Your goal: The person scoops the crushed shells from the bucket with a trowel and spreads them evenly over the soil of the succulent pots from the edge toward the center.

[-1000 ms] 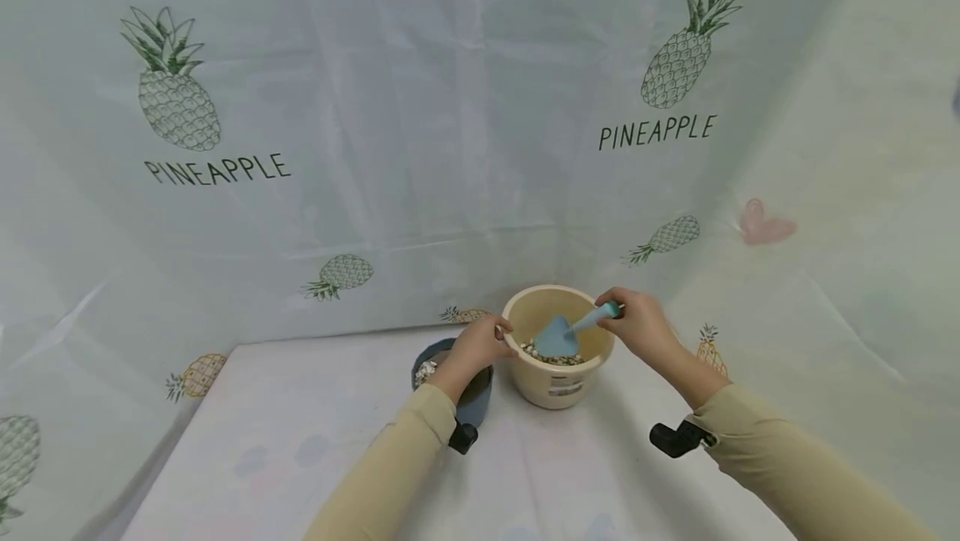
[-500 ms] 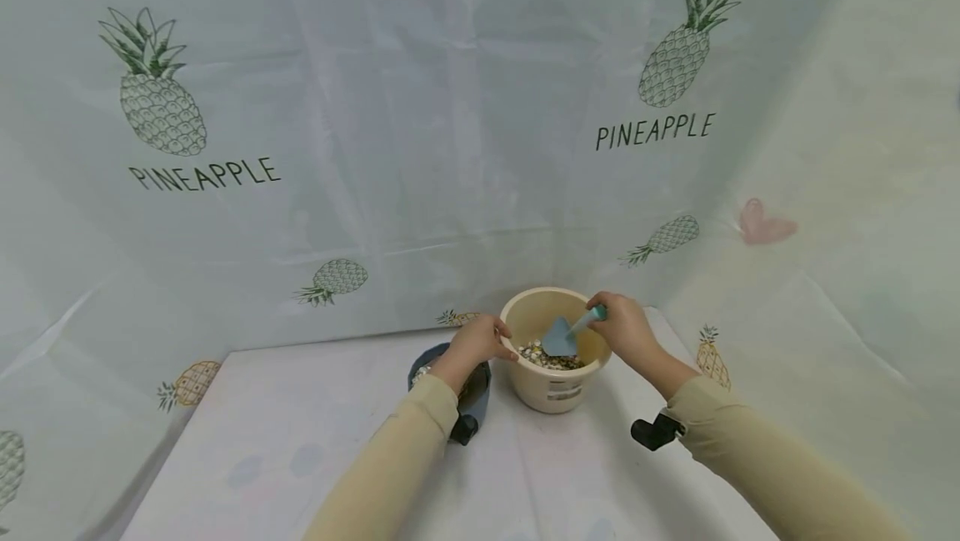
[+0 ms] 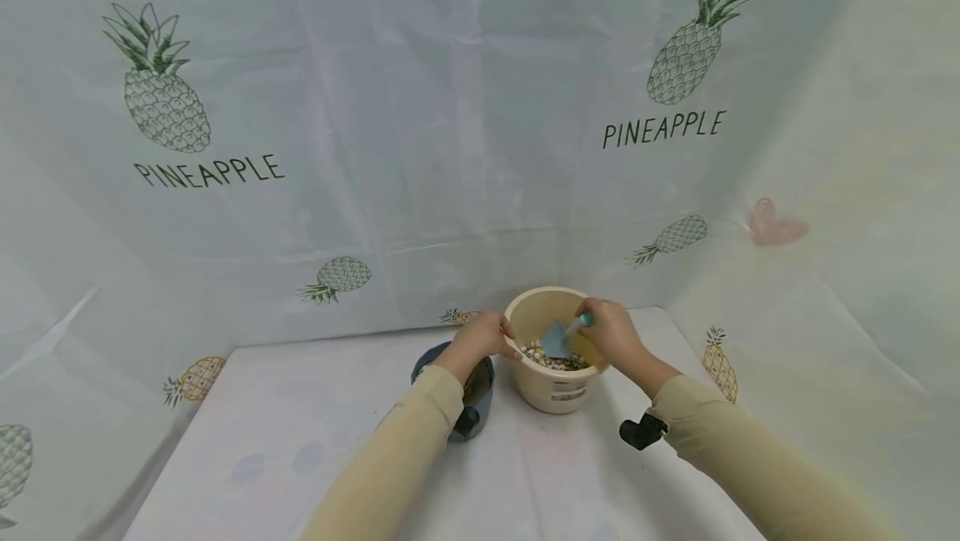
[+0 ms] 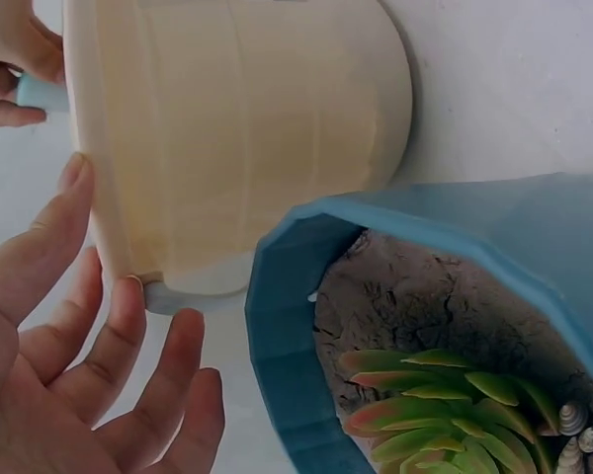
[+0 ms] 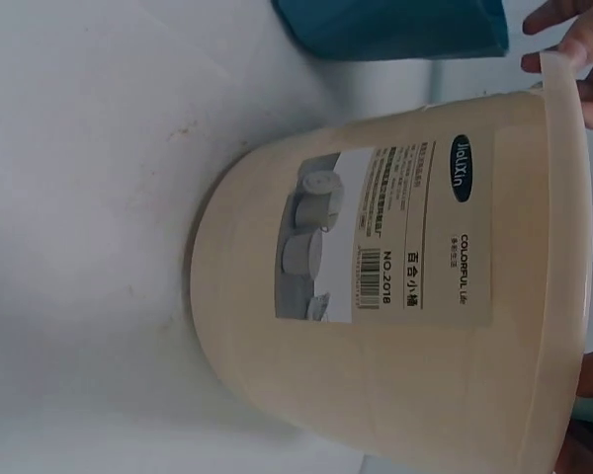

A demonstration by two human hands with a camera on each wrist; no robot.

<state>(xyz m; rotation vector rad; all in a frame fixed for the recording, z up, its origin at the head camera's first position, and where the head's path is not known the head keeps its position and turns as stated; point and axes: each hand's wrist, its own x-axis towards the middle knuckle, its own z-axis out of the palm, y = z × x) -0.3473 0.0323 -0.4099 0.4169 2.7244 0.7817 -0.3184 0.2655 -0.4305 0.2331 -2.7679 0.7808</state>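
Note:
My left hand grips the left rim of a cream plastic bucket, thumb and fingertips at the edge in the left wrist view. Inside the bucket lies a layer of small mixed white and brown stones. With my right hand I hold the teal handle of a light blue hand trowel. Its blade points down into the bucket, tip at the stones. In the right wrist view the bucket's wall hides most of that hand and the blade.
Left of the bucket, partly under my left forearm, stands a blue faceted flowerpot. It contains dark soil, a green succulent and small spiral shells. Behind the white-covered table hangs a pineapple-print curtain.
My right hand has moved left and inward over the bucket, bringing the trowel to a steeper angle among the stones. The left hand stays on the rim.

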